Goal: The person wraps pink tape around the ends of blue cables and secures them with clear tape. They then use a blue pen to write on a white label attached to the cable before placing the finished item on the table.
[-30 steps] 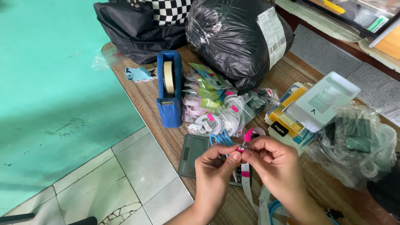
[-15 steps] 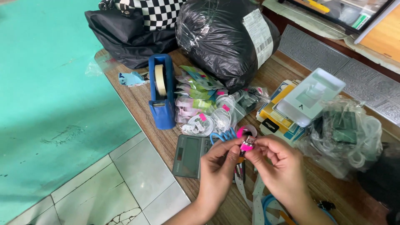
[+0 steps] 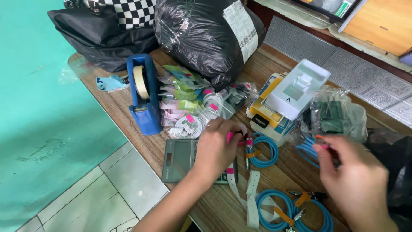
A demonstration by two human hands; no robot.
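Head cam: left hand (image 3: 216, 148) fingers curled round a small pink tag (image 3: 230, 136), above the grey calculator (image 3: 180, 160) on the wooden table (image 3: 128, 111). Right hand (image 3: 354, 178) at the blue cable bundle (image 3: 307, 148) by the clear bag (image 3: 339, 116), grip unclear from blur. Coiled blue cable (image 3: 262, 150) lies between both hands

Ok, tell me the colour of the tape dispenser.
Blue; the tape dispenser shows plainly in the head view, its only view.

Place: small home packing bench | Evidence: blue tape dispenser (image 3: 143, 96) sitting on worn wooden table (image 3: 128, 116), black plastic labelled parcel (image 3: 206, 36) waiting, bagged cables (image 3: 189, 107) piling up
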